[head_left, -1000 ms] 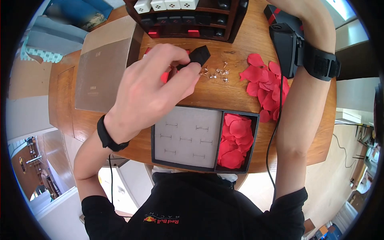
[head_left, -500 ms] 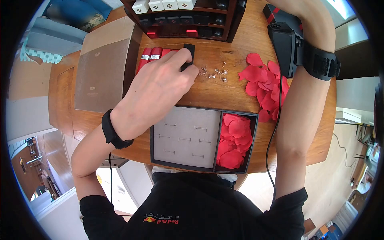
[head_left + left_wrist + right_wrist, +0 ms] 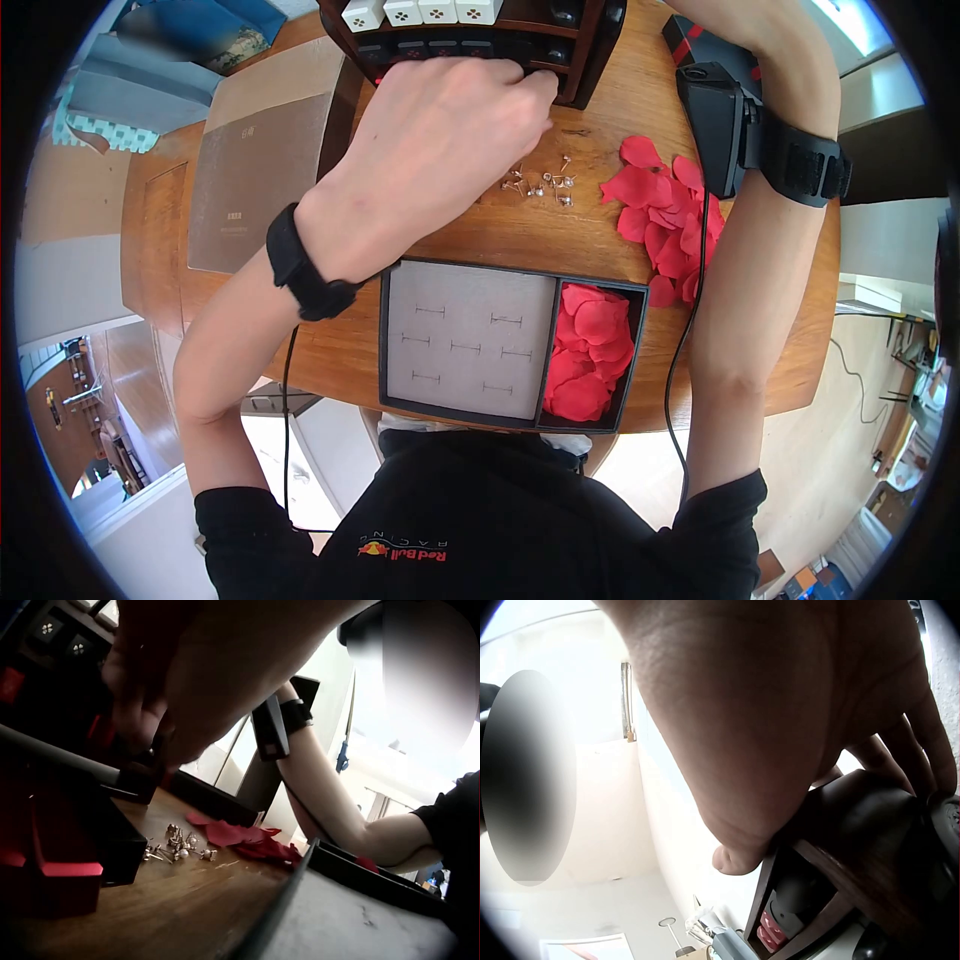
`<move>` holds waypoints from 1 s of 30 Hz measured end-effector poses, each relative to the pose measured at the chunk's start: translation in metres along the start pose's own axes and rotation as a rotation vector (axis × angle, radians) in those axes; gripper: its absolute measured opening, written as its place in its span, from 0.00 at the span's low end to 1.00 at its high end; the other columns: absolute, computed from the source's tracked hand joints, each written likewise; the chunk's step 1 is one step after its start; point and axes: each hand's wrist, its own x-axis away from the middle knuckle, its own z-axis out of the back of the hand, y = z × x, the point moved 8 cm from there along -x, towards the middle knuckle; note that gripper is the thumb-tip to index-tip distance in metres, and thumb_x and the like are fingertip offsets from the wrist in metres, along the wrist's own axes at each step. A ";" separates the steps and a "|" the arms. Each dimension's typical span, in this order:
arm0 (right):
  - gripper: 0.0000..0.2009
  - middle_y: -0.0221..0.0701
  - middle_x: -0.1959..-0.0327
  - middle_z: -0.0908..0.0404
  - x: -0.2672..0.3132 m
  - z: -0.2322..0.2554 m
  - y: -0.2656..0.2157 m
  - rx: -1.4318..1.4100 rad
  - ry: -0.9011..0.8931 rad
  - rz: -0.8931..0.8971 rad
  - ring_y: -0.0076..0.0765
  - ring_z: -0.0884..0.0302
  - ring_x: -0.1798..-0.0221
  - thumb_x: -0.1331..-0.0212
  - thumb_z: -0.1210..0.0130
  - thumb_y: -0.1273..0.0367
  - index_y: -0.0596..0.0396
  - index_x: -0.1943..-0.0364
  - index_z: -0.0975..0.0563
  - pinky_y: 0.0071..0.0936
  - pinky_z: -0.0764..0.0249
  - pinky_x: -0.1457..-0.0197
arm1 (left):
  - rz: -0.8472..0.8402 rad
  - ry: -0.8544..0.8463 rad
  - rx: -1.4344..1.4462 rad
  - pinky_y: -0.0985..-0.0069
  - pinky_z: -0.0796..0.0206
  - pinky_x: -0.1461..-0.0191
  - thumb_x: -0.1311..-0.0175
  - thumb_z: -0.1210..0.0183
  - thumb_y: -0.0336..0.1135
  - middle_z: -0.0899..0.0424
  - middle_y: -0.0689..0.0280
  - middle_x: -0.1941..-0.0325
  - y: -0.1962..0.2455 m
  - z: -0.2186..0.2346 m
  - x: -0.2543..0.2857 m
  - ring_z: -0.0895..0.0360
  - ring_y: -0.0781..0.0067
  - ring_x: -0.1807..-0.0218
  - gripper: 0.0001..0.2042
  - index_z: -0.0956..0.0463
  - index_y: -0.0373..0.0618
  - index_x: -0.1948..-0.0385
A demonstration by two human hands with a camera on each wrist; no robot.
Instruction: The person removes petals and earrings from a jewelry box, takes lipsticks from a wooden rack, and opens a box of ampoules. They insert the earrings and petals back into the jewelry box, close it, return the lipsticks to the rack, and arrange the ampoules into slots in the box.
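Note:
My left hand (image 3: pixel 440 140) hangs palm down before the lower row of the dark wooden shelf (image 3: pixel 590 50), its fingers bent and their tips hidden from above. In the left wrist view, the left hand (image 3: pixel 202 675) has its fingertips at the shelf's dark lower part; whether they hold anything is too dark to tell. Under it lie red boxes (image 3: pixel 71 881) beside a black box (image 3: pixel 124 844). My right hand (image 3: pixel 780 720) lies over the top of the shelf (image 3: pixel 855 855), fingers long and spread, thumb at the near side; the head view cuts it off.
Small metal pins (image 3: pixel 550 185) are scattered near the shelf, red petals (image 3: pixel 655 205) to their right. The black tray's grey slotted panel (image 3: pixel 465 345) adjoins petals (image 3: pixel 595 350). A large brown box (image 3: pixel 250 180) lies left; a dark ribboned box (image 3: pixel 700 45) stands back right.
My left hand has let go of the black box and moved up and to the right, from the table to the shelf front. The right arm keeps its place.

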 end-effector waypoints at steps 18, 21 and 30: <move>0.52 0.49 0.64 0.14 -0.009 -0.007 0.013 -0.078 -0.087 -0.141 0.44 0.15 0.60 0.36 0.55 0.24 0.70 0.47 0.20 0.35 0.23 0.60 | -0.209 0.055 -0.287 0.74 0.24 0.75 0.50 0.34 0.29 0.18 0.66 0.80 0.029 -0.011 -0.009 0.16 0.71 0.78 0.05 0.22 0.44 0.76; 0.52 0.50 0.64 0.14 0.000 0.001 -0.006 -0.024 0.026 0.002 0.45 0.15 0.60 0.36 0.56 0.23 0.70 0.48 0.20 0.36 0.23 0.60 | -0.204 0.235 -0.145 0.76 0.28 0.75 0.47 0.29 0.29 0.21 0.69 0.81 0.031 0.027 0.012 0.21 0.74 0.80 0.06 0.19 0.43 0.72; 0.53 0.54 0.62 0.14 0.003 0.002 -0.007 0.013 0.022 0.023 0.49 0.14 0.57 0.36 0.57 0.23 0.71 0.46 0.20 0.38 0.22 0.58 | 0.103 0.174 0.059 0.72 0.32 0.76 0.44 0.26 0.29 0.24 0.68 0.83 -0.023 0.055 0.082 0.23 0.67 0.81 0.09 0.21 0.45 0.73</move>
